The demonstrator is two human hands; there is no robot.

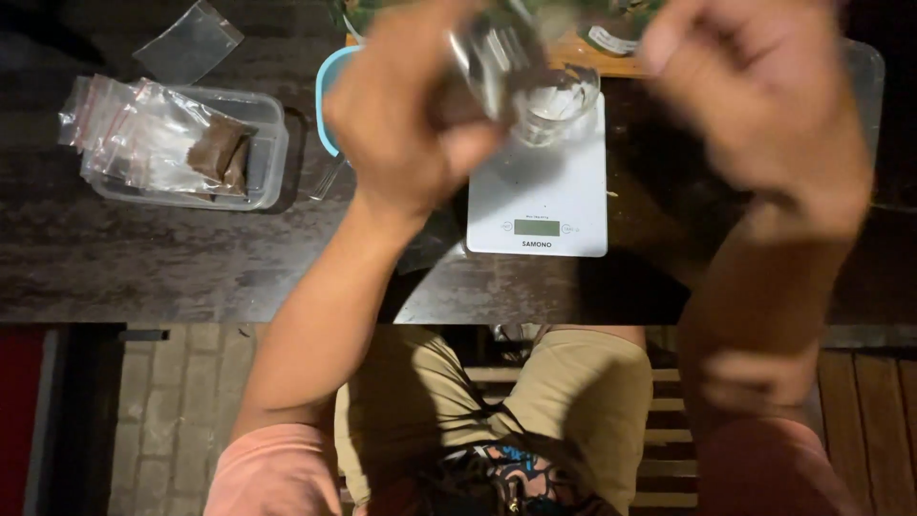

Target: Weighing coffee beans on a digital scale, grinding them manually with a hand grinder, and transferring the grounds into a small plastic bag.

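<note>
Your left hand (401, 115) is closed around a small clear bag (492, 53), holding it just above the glass cup (554, 100) that stands on the white kitchen scale (540, 186). Your right hand (764, 96) hovers at about 2 o'clock from the scale, blurred, with the fingers curled inward; I cannot tell whether it grips anything.

The cup sits close to the far edge of the scale's plate, at 12 o'clock. A knock from the bag or your left knuckles could likely tip it or push it off the plate, spilling whatever pale stuff lies inside. The bag's mouth hangs over the rim rather than inside it, so contents could fall onto the scale or the dark surface (191, 268). Your left wrist passes low over the scale, and resting on it would upset the reading.

At 9 o'clock, the clear tub (263, 153) holds filled bags (162, 139), apart from your hands. An empty bag (191, 38) lies at 10 o'clock.

Much is hard to make out. Both hands are smeared by motion. The bag's contents and its opening are unclear. A blue-rimmed container (330, 96) is mostly hidden behind your left hand, and the things at the top edge are cut off.
</note>
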